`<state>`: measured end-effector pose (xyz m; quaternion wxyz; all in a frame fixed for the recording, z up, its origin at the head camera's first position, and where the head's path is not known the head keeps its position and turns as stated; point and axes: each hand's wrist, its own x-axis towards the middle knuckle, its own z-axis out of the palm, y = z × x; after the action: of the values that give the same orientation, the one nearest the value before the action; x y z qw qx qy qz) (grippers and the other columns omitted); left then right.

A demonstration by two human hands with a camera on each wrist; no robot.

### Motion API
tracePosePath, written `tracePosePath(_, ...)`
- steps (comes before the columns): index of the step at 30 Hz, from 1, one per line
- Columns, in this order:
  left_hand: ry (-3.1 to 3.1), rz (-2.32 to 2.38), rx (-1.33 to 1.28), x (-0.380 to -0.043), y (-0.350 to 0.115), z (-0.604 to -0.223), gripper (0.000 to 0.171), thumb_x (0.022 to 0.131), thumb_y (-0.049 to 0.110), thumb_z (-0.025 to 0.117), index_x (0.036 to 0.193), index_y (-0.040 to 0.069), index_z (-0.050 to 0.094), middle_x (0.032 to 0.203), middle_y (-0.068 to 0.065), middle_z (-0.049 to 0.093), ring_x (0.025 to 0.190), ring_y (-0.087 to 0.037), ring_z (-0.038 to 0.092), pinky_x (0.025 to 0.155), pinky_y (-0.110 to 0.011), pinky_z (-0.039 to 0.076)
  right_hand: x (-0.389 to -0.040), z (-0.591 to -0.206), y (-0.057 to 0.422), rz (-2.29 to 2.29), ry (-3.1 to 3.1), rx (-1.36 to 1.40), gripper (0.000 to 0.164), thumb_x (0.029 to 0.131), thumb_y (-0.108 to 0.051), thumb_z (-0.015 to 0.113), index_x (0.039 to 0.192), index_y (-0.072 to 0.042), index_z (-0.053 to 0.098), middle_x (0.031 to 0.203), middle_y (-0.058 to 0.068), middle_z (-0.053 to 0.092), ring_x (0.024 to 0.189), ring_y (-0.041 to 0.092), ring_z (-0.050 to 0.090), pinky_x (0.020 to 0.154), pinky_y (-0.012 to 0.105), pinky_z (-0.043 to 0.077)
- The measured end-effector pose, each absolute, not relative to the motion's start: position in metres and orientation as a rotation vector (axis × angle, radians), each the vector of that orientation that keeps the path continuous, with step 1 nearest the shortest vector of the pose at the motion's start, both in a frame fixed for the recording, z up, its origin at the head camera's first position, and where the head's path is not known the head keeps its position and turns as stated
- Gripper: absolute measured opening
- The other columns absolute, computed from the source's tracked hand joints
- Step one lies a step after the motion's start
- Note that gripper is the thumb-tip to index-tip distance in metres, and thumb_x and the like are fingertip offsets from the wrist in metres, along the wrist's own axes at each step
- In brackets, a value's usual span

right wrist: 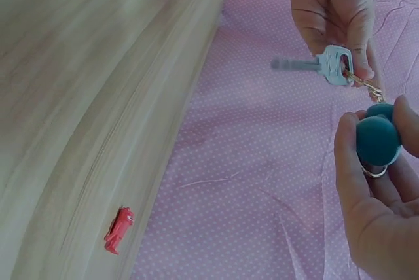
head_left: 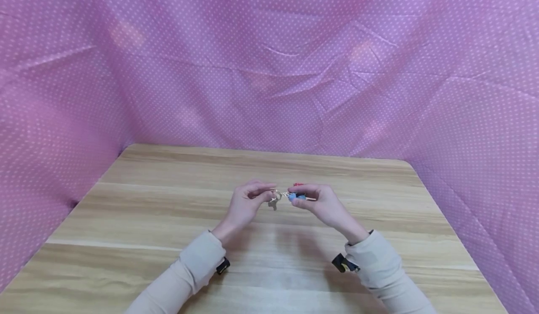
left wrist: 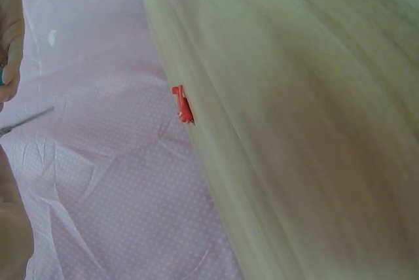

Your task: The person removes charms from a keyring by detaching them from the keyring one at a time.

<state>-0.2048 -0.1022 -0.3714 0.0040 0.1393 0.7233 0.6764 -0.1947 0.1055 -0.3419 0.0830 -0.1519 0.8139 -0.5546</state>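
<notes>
Above the table, my left hand (head_left: 245, 202) pinches a metal key ring (head_left: 277, 193) between thumb and fingers. A silver key (right wrist: 335, 65) dangles from that ring, its blade (left wrist: 29, 121) cut off by the edge in the left wrist view. A short gold-coloured chain (right wrist: 374, 90) joins the ring to a round blue-teal charm (right wrist: 378, 141). My right hand (head_left: 326, 205) grips the charm between thumb and fingers. Another small metal ring (right wrist: 374, 171) shows under the charm. Both hands are close together, with the chain between them.
A small red figure-like piece (right wrist: 118, 230) lies on the wood-grain table (head_left: 139, 201), beyond my hands. Pink dotted cloth (head_left: 269, 94) hangs behind the table and along both sides. Dark wrist devices (head_left: 345, 263) sit at the beige sleeves (head_left: 376, 260).
</notes>
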Motion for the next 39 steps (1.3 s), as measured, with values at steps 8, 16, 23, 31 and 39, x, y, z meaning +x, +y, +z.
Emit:
tracePosePath(8, 2.300, 2.010, 0.551, -0.2056, -0.1032, -0.3745, 0.019, 0.084, 0.010, 0.065, 0.102, 0.003, 0.068, 0.098, -0.009, 0.062, 0.087, -0.014, 0.062, 0.081, -0.025, 0.054, -0.1909, -0.3386, 0.1047, -1.638, 2.457, -0.442, 0.033, 0.083, -0.010, 0.066, 0.115, 0.000, 0.061, 0.132, 0.020, 0.049, 0.109, 0.030, 0.058, 0.084, 0.028, 0.053)
tracePosePath(16, 2.617, 1.825, 0.878, -0.2042, -0.1044, -0.3752, 0.008, 0.081, 0.007, 0.068, 0.088, 0.005, 0.070, 0.090, -0.001, 0.067, 0.083, -0.011, 0.064, 0.073, -0.020, 0.055, -0.1889, -0.3385, 0.1059, -1.573, 2.490, -0.516, 0.033, 0.082, -0.010, 0.068, 0.112, 0.003, 0.062, 0.123, 0.022, 0.055, 0.104, 0.029, 0.060, 0.082, 0.027, 0.054)
tracePosePath(23, 2.735, 1.779, 1.050, -0.2014, -0.1078, -0.3722, 0.006, 0.079, 0.003, 0.068, 0.084, 0.005, 0.070, 0.085, -0.002, 0.068, 0.078, -0.013, 0.064, 0.071, -0.017, 0.054, -0.1867, -0.3404, 0.1074, -1.467, 2.513, -0.575, 0.034, 0.081, -0.012, 0.069, 0.111, 0.003, 0.063, 0.100, 0.013, 0.065, 0.090, 0.021, 0.064, 0.076, 0.023, 0.055)
tracePosePath(31, 2.648, 1.975, 0.955, -0.2011, -0.1065, -0.3724, 0.005, 0.078, -0.001, 0.068, 0.082, 0.001, 0.069, 0.082, -0.008, 0.068, 0.075, -0.017, 0.064, 0.068, -0.022, 0.056, -0.1859, -0.3411, 0.1059, -1.509, 2.521, -0.546, 0.035, 0.080, -0.014, 0.070, 0.111, 0.001, 0.063, 0.105, 0.015, 0.065, 0.093, 0.026, 0.064, 0.075, 0.023, 0.055)
tracePosePath(39, 2.516, 2.083, 0.663, -0.2018, -0.1039, -0.3685, 0.004, 0.078, 0.000, 0.068, 0.082, 0.002, 0.068, 0.083, -0.010, 0.067, 0.074, -0.009, 0.063, 0.070, -0.022, 0.056, -0.1886, -0.3408, 0.1076, -1.567, 2.468, -0.514, 0.037, 0.082, -0.016, 0.069, 0.114, 0.000, 0.062, 0.118, 0.017, 0.060, 0.097, 0.027, 0.063, 0.078, 0.025, 0.055)
